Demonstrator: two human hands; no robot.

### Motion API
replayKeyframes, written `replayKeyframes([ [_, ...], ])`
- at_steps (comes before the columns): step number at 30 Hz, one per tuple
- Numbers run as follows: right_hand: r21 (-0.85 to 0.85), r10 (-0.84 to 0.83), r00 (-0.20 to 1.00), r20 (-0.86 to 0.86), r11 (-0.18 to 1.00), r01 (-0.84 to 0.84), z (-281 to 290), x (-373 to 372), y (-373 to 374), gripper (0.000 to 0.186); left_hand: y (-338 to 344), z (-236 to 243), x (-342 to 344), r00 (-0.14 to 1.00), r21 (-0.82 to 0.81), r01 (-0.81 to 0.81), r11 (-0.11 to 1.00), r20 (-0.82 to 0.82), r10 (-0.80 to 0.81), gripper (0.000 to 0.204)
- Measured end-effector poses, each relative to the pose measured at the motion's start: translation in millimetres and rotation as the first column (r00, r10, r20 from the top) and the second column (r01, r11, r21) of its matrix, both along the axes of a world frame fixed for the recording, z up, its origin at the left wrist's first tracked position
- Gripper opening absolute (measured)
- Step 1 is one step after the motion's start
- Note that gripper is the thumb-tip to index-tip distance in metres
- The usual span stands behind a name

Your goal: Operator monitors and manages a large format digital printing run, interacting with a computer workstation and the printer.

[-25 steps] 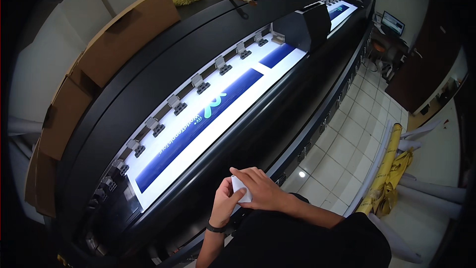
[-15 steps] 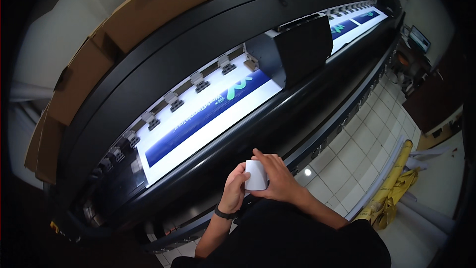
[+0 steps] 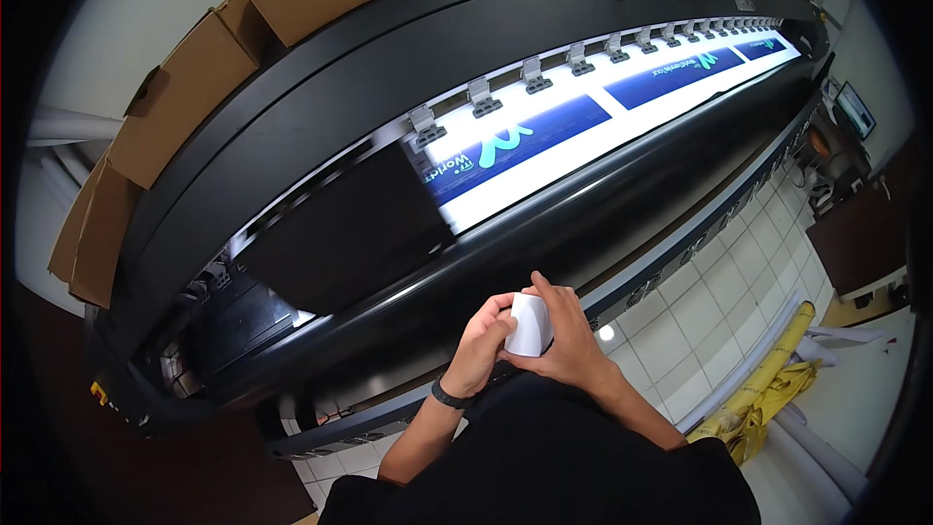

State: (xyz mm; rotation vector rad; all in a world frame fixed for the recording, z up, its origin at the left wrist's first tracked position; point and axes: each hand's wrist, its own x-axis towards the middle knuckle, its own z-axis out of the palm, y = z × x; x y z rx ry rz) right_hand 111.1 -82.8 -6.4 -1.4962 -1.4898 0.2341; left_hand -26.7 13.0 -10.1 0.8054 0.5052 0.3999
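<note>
Both hands grip a small white curved piece, apparently paper, (image 3: 527,324) at the lower middle. My left hand (image 3: 476,350) has its thumb on the piece's left side, and my right hand (image 3: 569,340) wraps its right side and underside, forefinger raised along it. Just beyond them runs the dark front of a large wide-format printer (image 3: 583,185). A white sheet printed with blue banners and green shapes (image 3: 656,85) lies lit under a row of grey clamps (image 3: 533,73). The black printer carriage (image 3: 340,224) covers the left part of the sheet, with slightly blurred edges.
Brown cardboard (image 3: 185,97) lines the printer's back left. A screen (image 3: 855,109) stands at the far right beside a dark door. Yellow-wrapped rolls (image 3: 748,399) and white rolls lean at lower right over the tiled floor (image 3: 695,311). More white rolls (image 3: 73,136) are at far left.
The carriage has travelled from the right along the printer to the left. The view has shifted, and my hands, still holding the white piece, appear higher and farther right in it.
</note>
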Motion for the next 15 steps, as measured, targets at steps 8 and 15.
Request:
replayKeyframes([
  [8, -0.038, 0.021, 0.992, 0.121, 0.999, -0.017, -6, 2, 1, 0.101, -1, -5, 4, 0.991, 0.363, 0.072, 0.929, -0.134, -0.025, 0.043],
  [15, -0.059, 0.047, 0.993, 0.109, 0.997, -0.041, -6, 1, 3, 0.105, 0, -5, 3, 0.997, 0.154, 0.033, 0.988, -0.079, -0.021, 0.046],
])
